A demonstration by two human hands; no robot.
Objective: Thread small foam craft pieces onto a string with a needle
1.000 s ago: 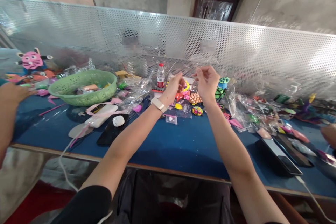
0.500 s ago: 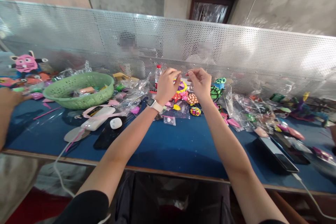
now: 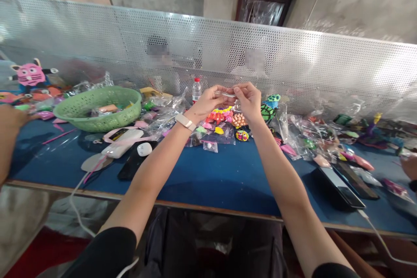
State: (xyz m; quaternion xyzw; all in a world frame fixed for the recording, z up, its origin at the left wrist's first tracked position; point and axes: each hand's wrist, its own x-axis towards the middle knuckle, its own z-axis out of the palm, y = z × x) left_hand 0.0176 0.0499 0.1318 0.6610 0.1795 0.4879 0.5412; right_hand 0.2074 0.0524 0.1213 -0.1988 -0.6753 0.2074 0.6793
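My left hand (image 3: 210, 103), with a watch band at its wrist, is raised over the far side of the blue table. Close beside it is my right hand (image 3: 248, 99), thumb and fingers pinched together. Between them they hold a thin, whitish, see-through strip (image 3: 228, 94), perhaps plastic film; its kind is unclear. Below the hands are orange-red and yellow clay figures, a brown knobbly clay piece (image 3: 239, 120), a yellow lump (image 3: 219, 130) and a round colourful clay face (image 3: 242, 135). A green-and-black turtle figure (image 3: 267, 113) stands right of my right hand.
At left are a green basket (image 3: 97, 126), a white power bank (image 3: 122, 144) and a black phone with a white earbud case (image 3: 144, 149). Plastic bags, a bottle (image 3: 196, 91) and a perforated metal screen (image 3: 202, 47) stand behind. Phones (image 3: 342, 189) lie right. Other people's hands show at both edges.
My hands have come closer together, and the whitish strip now shows stretched between them. My left wrist has turned. Another person's hand has appeared at the right edge.
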